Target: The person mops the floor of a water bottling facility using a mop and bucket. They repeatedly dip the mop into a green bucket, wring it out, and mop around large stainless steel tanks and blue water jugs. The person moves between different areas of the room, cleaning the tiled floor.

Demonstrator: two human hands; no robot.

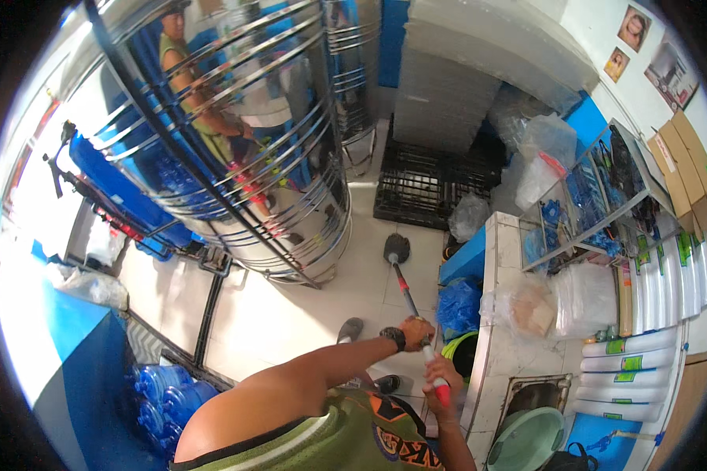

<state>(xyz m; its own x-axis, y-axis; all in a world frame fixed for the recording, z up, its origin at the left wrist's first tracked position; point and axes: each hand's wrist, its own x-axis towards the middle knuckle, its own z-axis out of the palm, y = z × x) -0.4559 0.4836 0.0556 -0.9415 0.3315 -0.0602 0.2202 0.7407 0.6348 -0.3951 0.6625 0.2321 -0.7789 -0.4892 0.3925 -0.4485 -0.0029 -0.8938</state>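
Both my hands are closed around the grey and red pole of a mop [413, 306]. My left hand [417, 334], with a dark watch on its wrist, grips the pole further down. Near the red end of the pole, my right hand [443, 377] holds the white and red grip. The dark, round mop head [396, 248] rests on the pale tiled floor [306, 312], between a shiny steel tank [283, 235] and a blue panel under the tiled counter. A yellow-green bucket [462, 355] stands just right of my hands, partly hidden by the counter.
A black plastic pallet [412, 191] lies ahead, beside a clear plastic bag [470, 216]. Blue bags [459, 303] sit against the tiled counter [506, 365]. A green basin [527, 438] leans at the sink. Blue water bottles [168, 394] and a black floor rail [211, 318] are on the left.
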